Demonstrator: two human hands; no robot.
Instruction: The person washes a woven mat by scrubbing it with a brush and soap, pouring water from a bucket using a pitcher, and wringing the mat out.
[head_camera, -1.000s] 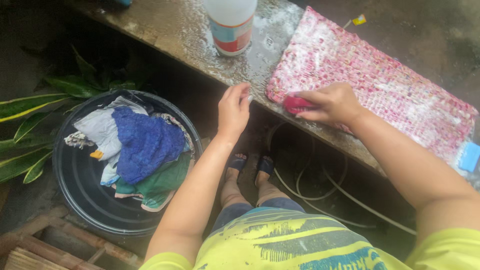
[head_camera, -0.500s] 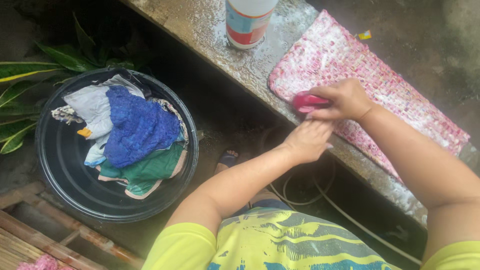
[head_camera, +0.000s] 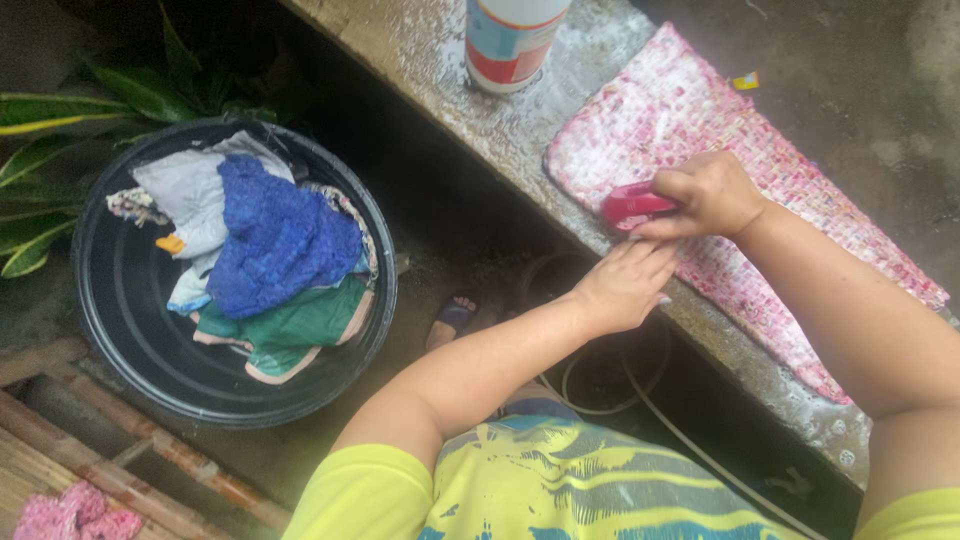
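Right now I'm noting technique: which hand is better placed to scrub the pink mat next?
Right: the right hand grips the pink brush on the pink mat; the left hand only steadies its edge.

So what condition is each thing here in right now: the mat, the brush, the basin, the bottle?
Pink woven mat: spread flat on the ledge, soapy.
Pink brush: gripped in the right hand, pressed on the mat.
Left hand: open, resting on the mat's near edge.
Black basin: holding a heap of crumpled clothes.
Bottle: standing upright on the wet ledge.
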